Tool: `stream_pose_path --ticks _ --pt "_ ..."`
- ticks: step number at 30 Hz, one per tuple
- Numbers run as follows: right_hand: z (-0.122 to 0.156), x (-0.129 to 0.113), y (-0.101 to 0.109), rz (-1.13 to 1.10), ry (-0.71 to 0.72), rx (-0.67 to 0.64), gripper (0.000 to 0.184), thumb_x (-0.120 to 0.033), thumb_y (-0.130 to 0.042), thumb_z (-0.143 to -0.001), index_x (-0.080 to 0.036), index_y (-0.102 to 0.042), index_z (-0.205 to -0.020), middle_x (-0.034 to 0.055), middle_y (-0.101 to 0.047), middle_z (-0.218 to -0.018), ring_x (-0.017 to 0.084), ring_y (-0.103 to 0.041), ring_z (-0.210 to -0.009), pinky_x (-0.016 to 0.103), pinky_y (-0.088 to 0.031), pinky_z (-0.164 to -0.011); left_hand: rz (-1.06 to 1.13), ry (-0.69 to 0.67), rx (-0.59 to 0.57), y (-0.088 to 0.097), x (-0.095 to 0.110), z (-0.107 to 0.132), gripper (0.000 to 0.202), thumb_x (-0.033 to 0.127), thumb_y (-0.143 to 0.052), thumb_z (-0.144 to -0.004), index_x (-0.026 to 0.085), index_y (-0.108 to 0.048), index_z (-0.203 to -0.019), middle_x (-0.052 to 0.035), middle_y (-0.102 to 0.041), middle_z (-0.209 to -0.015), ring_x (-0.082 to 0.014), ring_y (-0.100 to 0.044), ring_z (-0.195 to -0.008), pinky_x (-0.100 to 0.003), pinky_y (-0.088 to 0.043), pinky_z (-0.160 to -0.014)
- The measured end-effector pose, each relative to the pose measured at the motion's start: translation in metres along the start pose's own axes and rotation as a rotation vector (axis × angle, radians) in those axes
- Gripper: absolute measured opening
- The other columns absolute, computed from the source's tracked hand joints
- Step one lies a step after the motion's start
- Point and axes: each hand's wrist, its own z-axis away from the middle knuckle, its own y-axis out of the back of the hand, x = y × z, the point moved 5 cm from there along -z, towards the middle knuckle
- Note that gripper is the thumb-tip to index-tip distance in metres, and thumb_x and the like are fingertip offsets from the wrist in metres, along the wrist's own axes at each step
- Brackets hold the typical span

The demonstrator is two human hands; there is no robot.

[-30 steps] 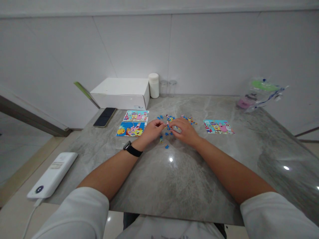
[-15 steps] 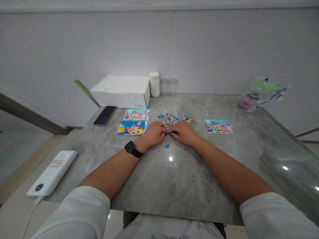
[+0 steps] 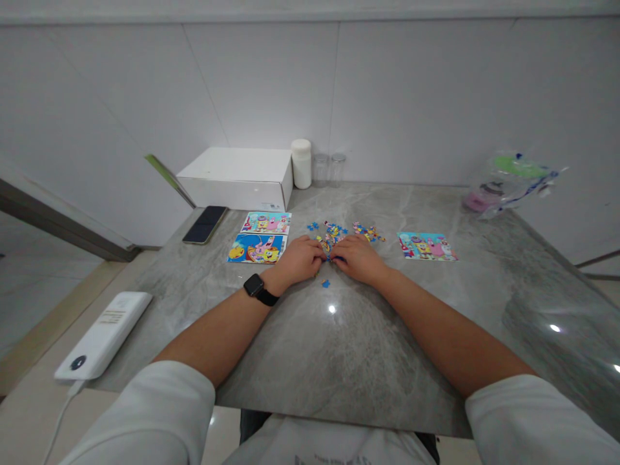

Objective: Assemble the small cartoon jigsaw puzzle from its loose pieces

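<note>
Both hands rest side by side on the grey marble table (image 3: 339, 349), fingertips meeting over a scatter of small jigsaw pieces (image 3: 339, 231). My left hand (image 3: 296, 258), with a black watch on its wrist, has its fingers curled and pinched at the pieces. My right hand (image 3: 359, 257) is curled the same way, fingertips pressed on a blue piece between the two hands. One loose blue piece (image 3: 326, 283) lies just in front of the hands.
Two cartoon picture cards (image 3: 261, 236) lie left of the hands, a third card (image 3: 426, 246) to the right. A phone (image 3: 205, 224), a white box (image 3: 239, 177), a white jar (image 3: 301, 164), two small glass jars and a plastic bag (image 3: 508, 181) stand farther back. A white power bank (image 3: 103, 336) lies near left.
Both hands have drawn a little toward me and closed together on pieces at the near edge of the scatter. In the last half second they have hardly moved.
</note>
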Motion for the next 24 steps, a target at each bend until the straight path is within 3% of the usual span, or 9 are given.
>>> stream_pose_path --ticks 11,24 --pt "0.0 -0.004 0.001 0.044 0.029 -0.023 0.015 -0.022 -0.066 -0.097 -0.024 -0.08 -0.103 0.0077 -0.079 -0.106 0.029 -0.064 -0.109 0.048 -0.036 -0.104 0.007 -0.054 -0.005 0.0 0.004 0.0 0.032 0.012 -0.053 -0.091 0.021 -0.083 -0.098 -0.0076 -0.08 -0.105 -0.0242 -0.069 -0.101 -0.043 -0.049 -0.103" --pt "0.003 0.014 0.005 -0.036 -0.03 0.036 0.022 -0.019 -0.066 -0.091 -0.025 -0.078 -0.108 0.0078 -0.079 -0.112 0.03 -0.067 -0.113 0.048 -0.042 -0.104 0.027 -0.051 -0.022 -0.001 0.003 0.001 0.033 0.012 -0.054 -0.09 0.022 -0.082 -0.103 -0.0068 -0.08 -0.109 -0.0242 -0.069 -0.106 -0.042 -0.049 -0.106"
